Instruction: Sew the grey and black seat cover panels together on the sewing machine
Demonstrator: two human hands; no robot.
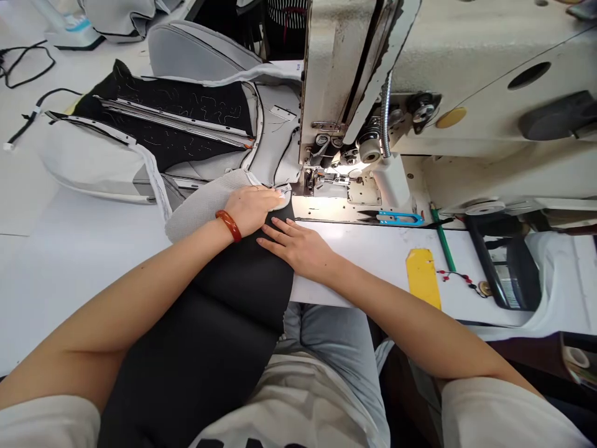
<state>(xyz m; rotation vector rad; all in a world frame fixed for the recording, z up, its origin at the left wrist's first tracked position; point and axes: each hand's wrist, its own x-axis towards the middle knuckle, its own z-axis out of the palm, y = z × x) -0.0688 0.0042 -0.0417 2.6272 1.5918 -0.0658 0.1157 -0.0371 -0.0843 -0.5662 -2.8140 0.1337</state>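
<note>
The step in hand looks like lining up a black fabric panel (233, 280) with a grey mesh piece (200, 208) beside the sewing machine's needle area (329, 179); the next move seems to call for keeping both edges even. The panel drapes over the table's front edge (321, 292). The left hand (254, 210) (bracelet (228, 225) at its wrist) bends over the mesh's end, though whether it pinches I cannot tell. The right hand (301, 247) lies palm-down, fingers extended and grasping nothing, on the panel's right edge.
</note>
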